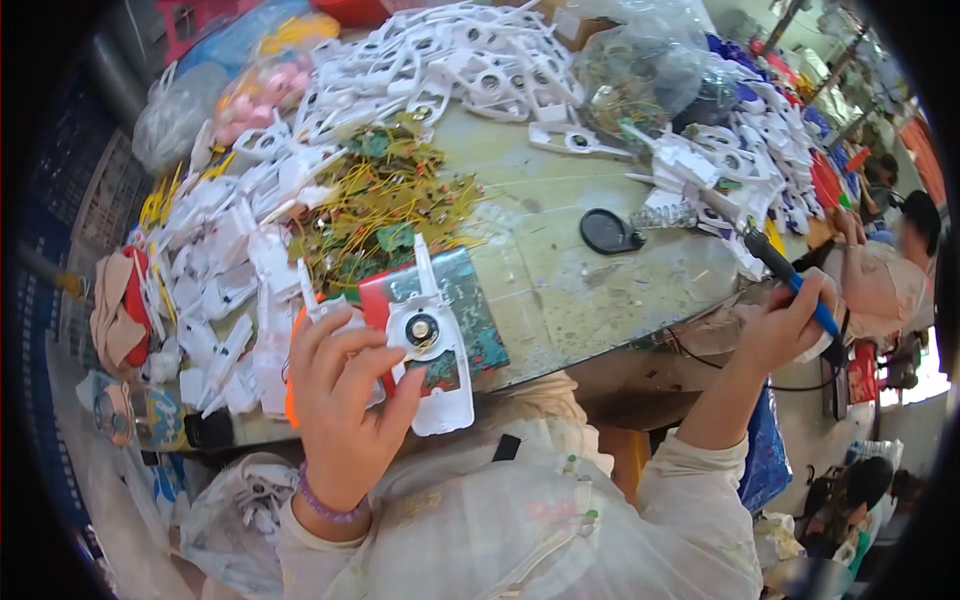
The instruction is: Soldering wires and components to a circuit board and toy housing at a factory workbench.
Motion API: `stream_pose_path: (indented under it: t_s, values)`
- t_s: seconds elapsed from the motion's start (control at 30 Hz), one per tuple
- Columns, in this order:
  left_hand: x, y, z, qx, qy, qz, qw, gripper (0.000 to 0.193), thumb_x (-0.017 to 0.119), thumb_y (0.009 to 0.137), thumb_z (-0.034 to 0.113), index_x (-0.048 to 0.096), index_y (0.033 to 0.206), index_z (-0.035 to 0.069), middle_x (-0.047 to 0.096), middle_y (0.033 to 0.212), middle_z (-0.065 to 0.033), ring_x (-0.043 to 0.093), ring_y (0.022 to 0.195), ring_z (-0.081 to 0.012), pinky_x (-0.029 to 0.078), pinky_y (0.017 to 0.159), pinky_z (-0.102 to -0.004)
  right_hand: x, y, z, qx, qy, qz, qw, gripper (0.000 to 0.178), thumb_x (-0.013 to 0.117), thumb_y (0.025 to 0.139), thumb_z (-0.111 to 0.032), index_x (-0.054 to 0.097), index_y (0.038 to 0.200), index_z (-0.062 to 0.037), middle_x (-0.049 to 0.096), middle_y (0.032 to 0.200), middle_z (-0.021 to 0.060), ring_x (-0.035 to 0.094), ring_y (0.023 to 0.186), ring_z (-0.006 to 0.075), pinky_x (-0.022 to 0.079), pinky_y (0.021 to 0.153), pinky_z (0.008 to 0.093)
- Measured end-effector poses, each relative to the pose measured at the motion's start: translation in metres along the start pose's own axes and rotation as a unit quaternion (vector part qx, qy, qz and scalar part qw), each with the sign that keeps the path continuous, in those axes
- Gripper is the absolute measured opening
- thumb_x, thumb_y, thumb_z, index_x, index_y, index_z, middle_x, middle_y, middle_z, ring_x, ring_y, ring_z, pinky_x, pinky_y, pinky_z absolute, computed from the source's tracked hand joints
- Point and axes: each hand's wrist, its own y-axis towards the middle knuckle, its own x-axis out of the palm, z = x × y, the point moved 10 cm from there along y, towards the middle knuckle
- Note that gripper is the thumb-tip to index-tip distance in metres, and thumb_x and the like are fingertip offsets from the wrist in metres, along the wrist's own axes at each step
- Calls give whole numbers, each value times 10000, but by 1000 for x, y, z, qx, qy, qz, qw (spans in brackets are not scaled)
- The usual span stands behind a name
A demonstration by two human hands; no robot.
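Observation:
My right hand [790,320] grips a soldering iron [797,283] by its blue handle, its metal tip pointing up and left toward a coiled spring holder [662,217]. My left hand [350,400] is open, palm down, its fingers bent and apart over a white plastic part that they mostly cover. Close by its thumb and index fingertips lies a white plastic housing [455,400] with a round speaker [421,330] and thin wires. That housing rests on a red and green flat piece [487,320] at the table's near edge.
Green circuit boards with yellow wires [375,195] are heaped behind my left hand. White plastic shells [490,80] pile up at the back, left and right. A black round dish [605,232] sits beside the spring. Clear plastic bags [640,75] stand behind; other people [890,280] sit at right.

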Motion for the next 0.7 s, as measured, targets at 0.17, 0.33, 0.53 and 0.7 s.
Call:
stream_pose_path:
  t_s: [0.17, 0.33, 0.53, 0.7]
  values:
    - [-7, -25, 27, 111, -65, -30, 991, 286, 758, 650, 135, 594, 881, 93, 565, 870, -46, 550, 848, -251, 441, 715, -375, 27, 54, 53, 78, -71, -104, 989, 170, 580, 880, -215, 551, 833, -54, 439, 612, -28, 389, 519, 38, 289, 460, 196]
    - [20, -37, 58, 173, -36, -68, 982, 396, 774, 632, 220, 632, 985, 110, 536, 896, -20, 526, 832, -225, 436, 696, -356, 86, 22, 132, 201, -118, -294, 927, 205, 594, 879, -277, 555, 826, -83, 442, 573, -41, 372, 492, 31, 265, 447, 203]
    - [22, -48, 47, 149, 32, -59, 987, 340, 585, 696, 109, 623, 1031, 69, 525, 942, -37, 512, 887, -204, 437, 763, -352, 70, -34, 127, 165, -46, -194, 966, 221, 597, 877, -270, 558, 897, -54, 372, 569, -66, 315, 462, 29, 235, 411, 194]
    - [-22, -44, 4, 24, -76, 104, 991, 266, 708, 701, 25, 649, 958, 55, 584, 754, -50, 579, 635, -209, 469, 539, -303, 56, -140, 79, 250, 70, -166, 951, 108, 544, 890, -93, 520, 984, -46, 433, 679, -38, 361, 540, 26, 271, 447, 178]
